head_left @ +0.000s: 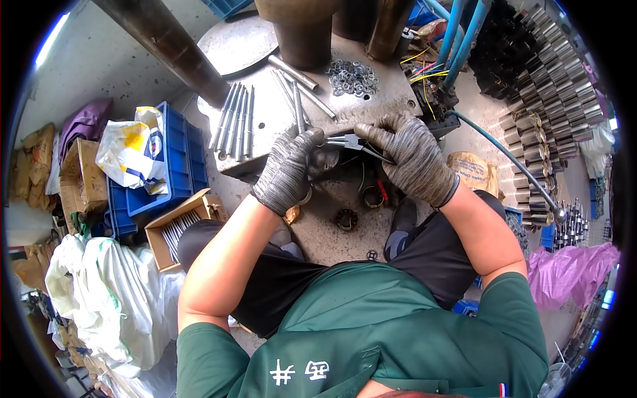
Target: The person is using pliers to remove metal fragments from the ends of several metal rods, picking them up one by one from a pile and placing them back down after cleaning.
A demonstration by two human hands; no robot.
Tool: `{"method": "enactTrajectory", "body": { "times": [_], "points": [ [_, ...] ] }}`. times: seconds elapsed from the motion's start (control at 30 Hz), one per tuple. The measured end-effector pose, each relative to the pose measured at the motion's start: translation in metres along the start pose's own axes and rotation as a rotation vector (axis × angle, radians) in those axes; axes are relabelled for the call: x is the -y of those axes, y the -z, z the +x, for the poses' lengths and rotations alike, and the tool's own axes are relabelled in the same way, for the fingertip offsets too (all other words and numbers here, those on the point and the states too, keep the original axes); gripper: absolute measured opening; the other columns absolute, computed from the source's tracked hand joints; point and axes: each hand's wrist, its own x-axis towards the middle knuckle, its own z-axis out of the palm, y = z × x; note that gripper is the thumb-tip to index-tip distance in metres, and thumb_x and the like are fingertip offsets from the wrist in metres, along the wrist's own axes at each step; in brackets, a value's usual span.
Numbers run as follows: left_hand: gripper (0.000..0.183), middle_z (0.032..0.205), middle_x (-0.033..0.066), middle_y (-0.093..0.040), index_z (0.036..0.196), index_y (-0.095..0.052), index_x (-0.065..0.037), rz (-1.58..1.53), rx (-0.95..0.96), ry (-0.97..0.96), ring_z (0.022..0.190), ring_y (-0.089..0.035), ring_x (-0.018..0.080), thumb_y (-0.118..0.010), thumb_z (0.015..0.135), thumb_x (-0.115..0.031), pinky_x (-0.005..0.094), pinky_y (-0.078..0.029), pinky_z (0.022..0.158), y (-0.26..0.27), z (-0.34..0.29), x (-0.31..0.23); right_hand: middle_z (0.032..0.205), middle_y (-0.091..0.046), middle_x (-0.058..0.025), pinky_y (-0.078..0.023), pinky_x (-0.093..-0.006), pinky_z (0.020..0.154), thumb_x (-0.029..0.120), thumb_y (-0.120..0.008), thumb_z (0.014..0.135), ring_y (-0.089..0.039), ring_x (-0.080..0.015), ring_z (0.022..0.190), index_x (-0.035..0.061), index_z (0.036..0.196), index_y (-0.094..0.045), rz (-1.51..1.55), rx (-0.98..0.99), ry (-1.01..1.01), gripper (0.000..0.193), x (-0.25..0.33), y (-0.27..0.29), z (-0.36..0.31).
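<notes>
Pliers (352, 141) in gloved right hand (418, 159), handles (377, 155) partly out of sight.

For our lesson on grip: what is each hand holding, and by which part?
The right hand holds pliers by the handles; the left hand appears to hold a metal rod by its near end.

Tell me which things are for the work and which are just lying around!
Likely for the work:
pliers in the right hand
metal rod in the left hand
small metal rings
row of rods

Probably just lying around:
blue crates
white-and-yellow bag
purple sheeting
</notes>
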Motion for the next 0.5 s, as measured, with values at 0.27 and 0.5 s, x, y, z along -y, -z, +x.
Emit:
{"method": "enactTrajectory", "body": {
  "times": [0.27,0.5],
  "points": [
    [0.015,0.067,-0.001,-0.055,0.099,-0.056,-0.01,0.031,-0.056,0.035,0.053,-0.05,0.0062,-0.067,0.1,-0.02,0.0182,-0.039,0.045,-0.0024,-0.002,-0.0026,0.106,-0.067,-0.0159,-0.053,-0.0492,0.08,0.002,-0.067,0.072,-0.064,-0.0394,0.093,0.0213,0.134,-0.069,0.011,0.013,0.016,0.066,-0.0001,0.0036,0.0031],
    [0.017,0.067,-0.0015,-0.055,0.1,-0.056,-0.009,0.029,-0.07,0.039,0.053,-0.05,0.0057,-0.067,0.1,-0.022,0.0178,-0.039,0.045,-0.007,-0.0042,-0.0037,0.107,-0.068,-0.0162,-0.054,-0.0483,0.079,0.005,-0.068,0.074,-0.065,-0.0401,0.092,0.0191,0.136,-0.067,-0.038,0.052,0.005,0.063,-0.0023,0.003,0.0007]
  ]
}}
